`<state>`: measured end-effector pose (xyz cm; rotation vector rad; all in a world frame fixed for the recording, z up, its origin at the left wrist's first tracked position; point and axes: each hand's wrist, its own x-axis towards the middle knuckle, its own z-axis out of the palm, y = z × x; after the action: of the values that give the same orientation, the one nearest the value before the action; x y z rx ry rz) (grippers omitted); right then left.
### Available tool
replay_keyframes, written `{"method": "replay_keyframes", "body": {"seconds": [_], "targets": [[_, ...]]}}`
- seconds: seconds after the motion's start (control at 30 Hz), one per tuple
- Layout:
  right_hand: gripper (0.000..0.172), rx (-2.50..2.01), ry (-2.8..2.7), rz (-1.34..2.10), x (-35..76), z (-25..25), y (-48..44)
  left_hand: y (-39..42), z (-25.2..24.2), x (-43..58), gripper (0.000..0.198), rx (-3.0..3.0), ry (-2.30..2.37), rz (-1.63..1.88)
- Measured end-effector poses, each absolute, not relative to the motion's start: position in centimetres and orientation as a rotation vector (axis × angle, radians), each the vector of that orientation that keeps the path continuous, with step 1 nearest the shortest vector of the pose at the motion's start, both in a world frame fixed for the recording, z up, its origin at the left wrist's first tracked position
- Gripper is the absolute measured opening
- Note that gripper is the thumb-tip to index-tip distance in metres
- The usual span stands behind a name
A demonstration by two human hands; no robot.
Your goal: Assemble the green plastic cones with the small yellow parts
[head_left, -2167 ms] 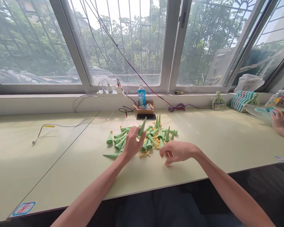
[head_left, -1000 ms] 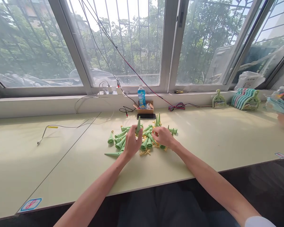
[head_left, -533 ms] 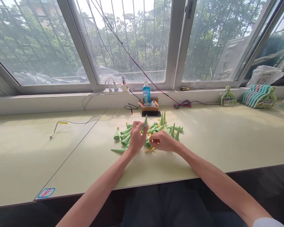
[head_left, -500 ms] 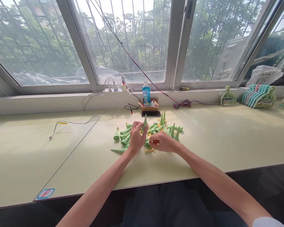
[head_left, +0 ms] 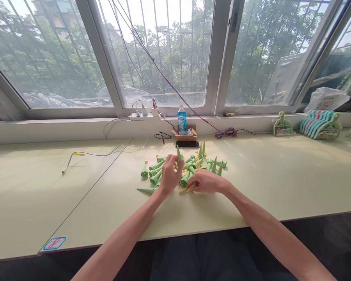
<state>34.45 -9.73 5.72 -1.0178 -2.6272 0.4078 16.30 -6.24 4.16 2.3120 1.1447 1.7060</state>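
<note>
My left hand (head_left: 171, 175) is closed around a green cone-shaped spike (head_left: 179, 154), holding it tip up above the pile. Low over the table, my right hand (head_left: 207, 181) has its fingers pinched at a small yellow stick (head_left: 190, 189) at the pile's near edge. A hollow green spike (head_left: 184, 180) lies between the two hands with its round open end toward me. More green spikes (head_left: 155, 173) lie to the left, and several stand tip up on the right. Small yellow pieces are scattered among them; my hands hide part of the heap.
Behind the pile lie a black phone (head_left: 187, 144) and a small cardboard box (head_left: 186, 137) with a blue bottle (head_left: 181, 121). A bundled cable (head_left: 226, 133) rests by the sill. Small dustpan sets (head_left: 320, 125) stand at right. A white cable (head_left: 87, 153) crosses the left side.
My right hand has moved slightly down toward me, onto the yellow pieces. The left hand still holds its spike, a little tilted. The whole view has shifted slightly.
</note>
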Motion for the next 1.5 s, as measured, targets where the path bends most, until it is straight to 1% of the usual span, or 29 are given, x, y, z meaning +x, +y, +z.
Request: {"method": "replay_keyframes", "body": {"seconds": [0.1,0.23,0.4,0.47,0.57,0.67,0.8,0.97,1.13,1.5], "targets": [[0.011,-1.042,-2.639,0.415,34.3,5.6,-9.6,-6.2,4.1,16.2,0.011,2.306,1.157,1.691],[0.008,-1.073,-2.636,0.405,34.2,5.6,-9.5,-6.0,4.0,16.2,0.013,2.27,1.17,1.694],[0.005,-1.059,-2.467,0.472,34.7,6.0,-9.5,-6.1,4.4,16.2,0.017,2.119,1.103,1.65],[0.008,-1.047,-2.347,0.509,34.9,6.1,-9.4,-6.3,4.6,16.3,0.021,2.026,1.083,1.601],[0.018,-1.012,-2.147,0.496,35.0,6.0,-9.2,-6.5,5.0,16.3,0.028,1.91,1.056,1.541],[0.019,-0.972,-1.963,0.425,34.7,5.4,-8.7,-6.6,5.3,16.3,0.031,1.853,0.996,1.516],[0.019,-0.934,-1.849,0.374,33.8,4.3,-8.0,-6.5,5.2,16.3,0.031,1.833,0.938,1.471],[0.021,-0.939,-1.788,0.424,33.1,3.3,-7.6,-6.3,4.7,16.4,0.03,1.929,0.947,1.436],[0.022,-0.928,-1.785,0.443,33.0,3.2,-7.6,-6.4,4.7,16.4,0.029,1.99,1.014,1.415],[0.023,-0.946,-1.75,0.456,33.0,3.4,-7.6,-6.4,4.3,16.4,0.021,2.171,0.988,1.468]]}}
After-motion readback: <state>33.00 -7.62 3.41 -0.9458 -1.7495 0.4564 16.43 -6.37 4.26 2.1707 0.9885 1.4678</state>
